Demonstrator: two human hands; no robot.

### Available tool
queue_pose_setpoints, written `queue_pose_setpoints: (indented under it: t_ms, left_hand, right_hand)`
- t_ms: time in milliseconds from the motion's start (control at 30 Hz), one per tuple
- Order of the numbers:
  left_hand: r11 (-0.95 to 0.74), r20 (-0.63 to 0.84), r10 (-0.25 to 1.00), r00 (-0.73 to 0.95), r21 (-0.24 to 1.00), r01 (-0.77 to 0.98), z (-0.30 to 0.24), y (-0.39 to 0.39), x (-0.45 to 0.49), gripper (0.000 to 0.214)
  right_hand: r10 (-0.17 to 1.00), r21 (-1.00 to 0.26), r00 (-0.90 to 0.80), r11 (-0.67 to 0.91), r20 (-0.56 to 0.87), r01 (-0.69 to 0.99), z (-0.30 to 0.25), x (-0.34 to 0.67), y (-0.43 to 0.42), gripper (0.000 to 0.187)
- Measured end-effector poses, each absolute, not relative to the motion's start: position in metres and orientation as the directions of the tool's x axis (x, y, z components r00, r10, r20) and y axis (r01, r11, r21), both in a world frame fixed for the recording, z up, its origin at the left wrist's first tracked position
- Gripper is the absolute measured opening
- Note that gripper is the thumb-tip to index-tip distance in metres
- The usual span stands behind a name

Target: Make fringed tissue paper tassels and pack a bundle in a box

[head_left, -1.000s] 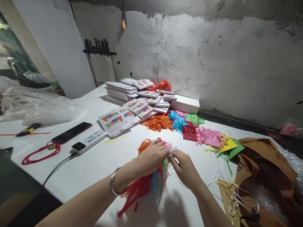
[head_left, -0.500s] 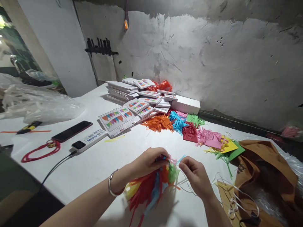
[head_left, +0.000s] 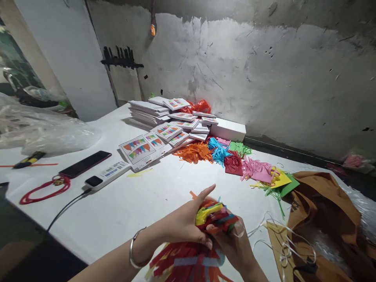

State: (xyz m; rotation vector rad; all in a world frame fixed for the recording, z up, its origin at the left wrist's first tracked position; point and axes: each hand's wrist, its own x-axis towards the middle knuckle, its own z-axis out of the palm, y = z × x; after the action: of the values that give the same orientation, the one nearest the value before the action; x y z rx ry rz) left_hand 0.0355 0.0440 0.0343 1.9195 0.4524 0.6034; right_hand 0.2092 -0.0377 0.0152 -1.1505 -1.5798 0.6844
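Both my hands grip one bundle of coloured fringed paper (head_left: 216, 213) low in the middle of the view. My left hand (head_left: 183, 223) wraps the bundle from the left with its thumb sticking up; a silver bangle sits on that wrist. From below and to the right, my right hand (head_left: 232, 243) closes on the bundle, with a thin white string (head_left: 258, 229) looped by its fingers. Red, blue and yellow strips (head_left: 188, 264) hang down from the bundle over the white table (head_left: 132, 203).
Piles of fringed paper in orange, blue, red, pink and green (head_left: 232, 160) lie further back. Stacked printed cards (head_left: 164, 121) and a white box (head_left: 227, 129) stand by the wall. A phone (head_left: 85, 164), a remote (head_left: 107, 174) and a red cord (head_left: 44, 190) lie left; a brown bag (head_left: 323, 203) sits right.
The bundle has turned so its gathered end points up and towards me. My right hand has moved in under it from the right, and both hands have come closer to me.
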Motion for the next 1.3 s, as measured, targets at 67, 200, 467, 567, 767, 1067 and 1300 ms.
queue_pose_setpoints:
  t_ms: [67,200,467,567,767,1067,1300]
  left_hand:
    - [-0.314,0.13,0.565,0.815,0.947,0.066,0.025,0.042,0.034,0.114]
    - [-0.204,0.119,0.597,0.793,0.979,0.006,0.02,0.038,0.032,0.108]
    - [-0.334,0.12,0.572,0.811,0.938,0.097,0.023,0.025,0.036,0.1]
    - [-0.382,0.071,0.56,0.825,0.907,0.181,0.015,0.025,0.032,0.111]
    - [-0.355,-0.042,0.555,0.831,0.892,0.282,0.026,0.045,0.001,0.117]
    - [-0.584,0.221,0.583,0.782,0.783,0.214,0.006,0.027,0.058,0.1]
    - [-0.541,0.16,0.591,0.791,0.806,0.241,-0.007,0.025,0.051,0.114]
  right_hand:
    - [0.947,-0.92,-0.062,0.32,0.315,0.225,0.016,0.212,-0.04,0.034]
    - [0.96,-0.99,-0.247,0.114,0.129,-0.078,0.015,0.22,-0.043,0.074]
    - [0.972,-0.971,-0.154,0.2,0.179,0.131,0.021,0.225,-0.042,0.066]
    - [0.975,-0.954,0.009,0.214,0.221,0.209,0.015,0.22,-0.04,0.035]
    - [0.935,-0.923,0.166,0.258,0.313,0.286,0.005,0.227,-0.039,0.028]
    - [0.927,-0.852,-0.024,0.354,0.374,0.386,0.011,0.218,-0.041,0.025]
    - [0.877,-0.724,0.074,0.341,0.475,0.6,0.003,0.22,-0.038,0.03]
